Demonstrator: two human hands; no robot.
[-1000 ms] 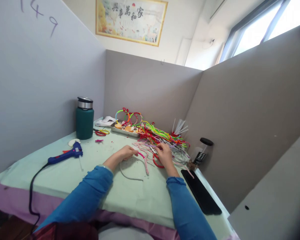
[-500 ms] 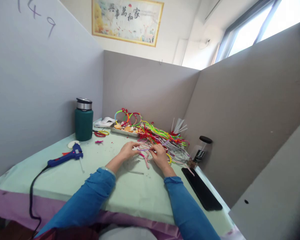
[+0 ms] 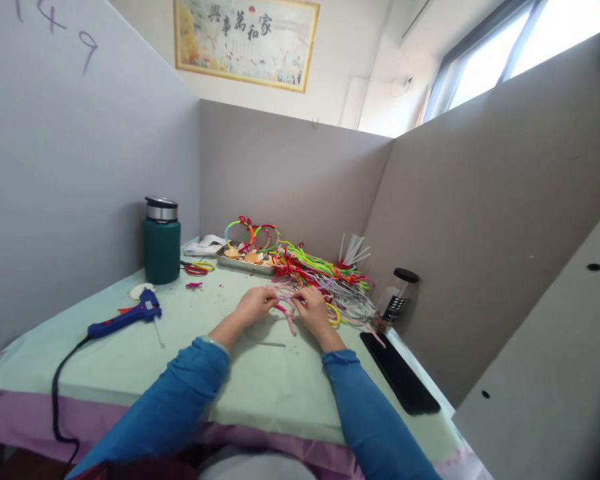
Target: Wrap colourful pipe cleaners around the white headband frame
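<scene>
Over the middle of the table, my left hand (image 3: 254, 307) is closed, thumb and fingers pinching one end of a thin purple pipe cleaner (image 3: 285, 298). My right hand (image 3: 314, 308) pinches the same strand from the other side, its fingers bent together. The strand stretches across the short gap between both hands. Pink pipe cleaner pieces (image 3: 292, 325) lie just below that gap, partly under the hands. Beside my right hand a yellow ring (image 3: 335, 315) shows. Behind the hands spreads a tangled heap of coloured pipe cleaners (image 3: 325, 270).
At left lie a blue glue gun (image 3: 125, 319) with its cord and scissors (image 3: 198, 269), near a green flask (image 3: 161, 243). A metal tray (image 3: 245, 265) with rings and discs stands at the back. On the right are a black slab (image 3: 400, 375) and a clear bottle (image 3: 398, 297).
The fingertips have shifted slightly along the purple pipe cleaner, and the right hand's grip looks more upright. The whole view has turned a little; objects on the table stay put.
</scene>
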